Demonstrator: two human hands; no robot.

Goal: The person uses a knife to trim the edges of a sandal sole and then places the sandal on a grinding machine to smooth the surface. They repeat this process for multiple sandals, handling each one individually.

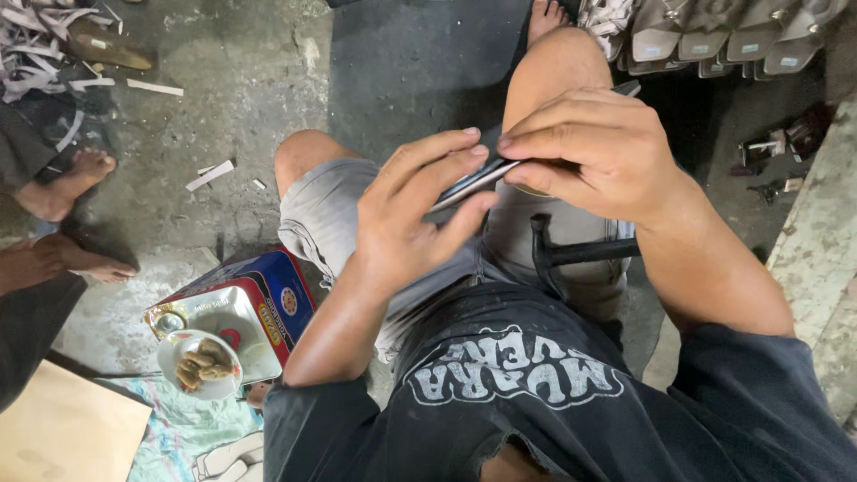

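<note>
Both hands meet over the lap: left hand (406, 219) cradles a thin dark sole piece (473, 181), fingers half-curled; right hand (594, 147) pinches its far end. Seemingly aligning layers; next calls for steady pressing. Hammer (571, 254) rests on the thigh.

A rough grey concrete floor (250, 80) lies in dull daylight, darker in a band toward the top centre. Pale scraps (210, 174) litter it at left, and a worn concrete ledge (817, 241) runs along the right edge.
</note>
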